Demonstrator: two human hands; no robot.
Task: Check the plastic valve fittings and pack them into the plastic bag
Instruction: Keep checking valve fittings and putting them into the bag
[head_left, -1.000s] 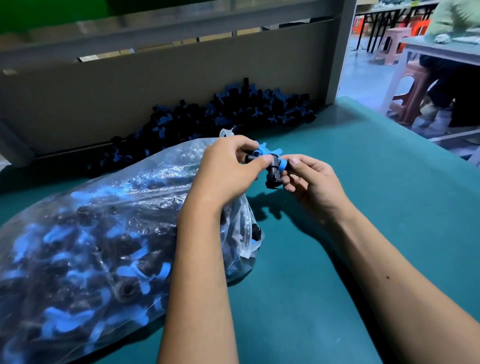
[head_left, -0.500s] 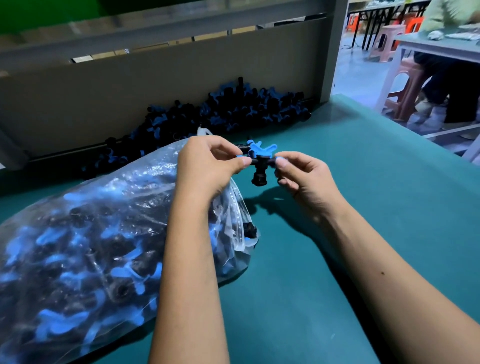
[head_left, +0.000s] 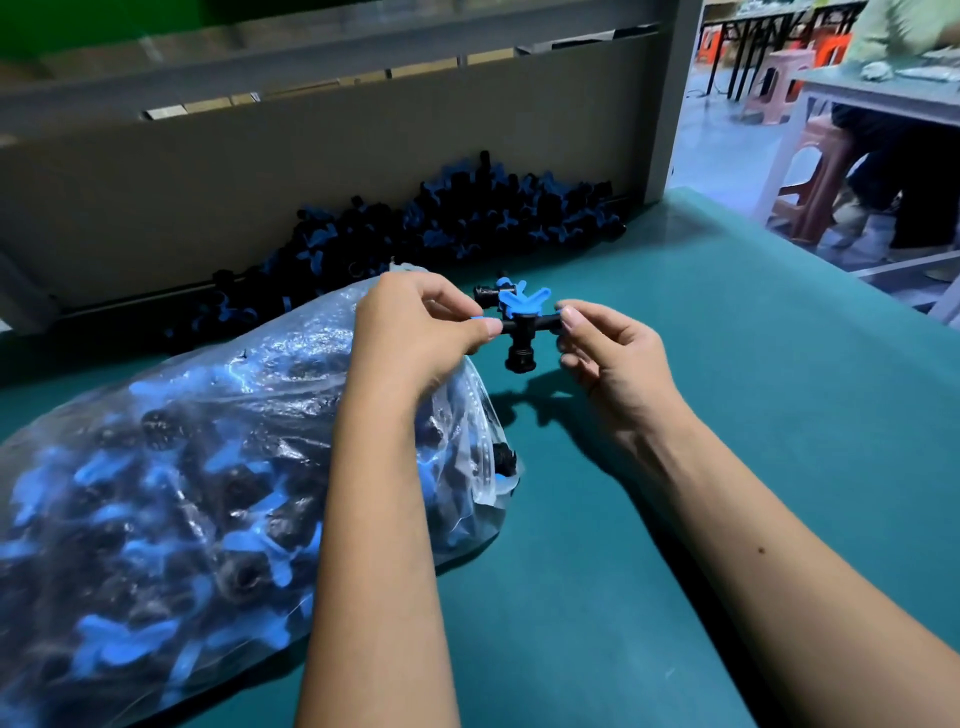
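Note:
A black plastic valve fitting (head_left: 521, 332) with blue butterfly handles hangs above the green table between my hands. My left hand (head_left: 415, 332) pinches its left end and my right hand (head_left: 608, 348) pinches its right end; one black port points down. A second fitting seems to sit just behind it near my left fingers. A clear plastic bag (head_left: 171, 478), packed with several black and blue fittings, lies on the table under my left forearm. A loose pile of fittings (head_left: 441, 218) lies along the back wall.
The green table top (head_left: 701, 415) stretches to the right, its edge running diagonally at the far right. A grey back panel (head_left: 260, 171) and post (head_left: 670, 93) bound the bench. Beyond it sit pink stools (head_left: 815, 176) and a seated person (head_left: 904, 156) at another table.
The fitting has been turned level and held out between both hands' fingertips, my hands a little further apart. The bag and the pile have not moved.

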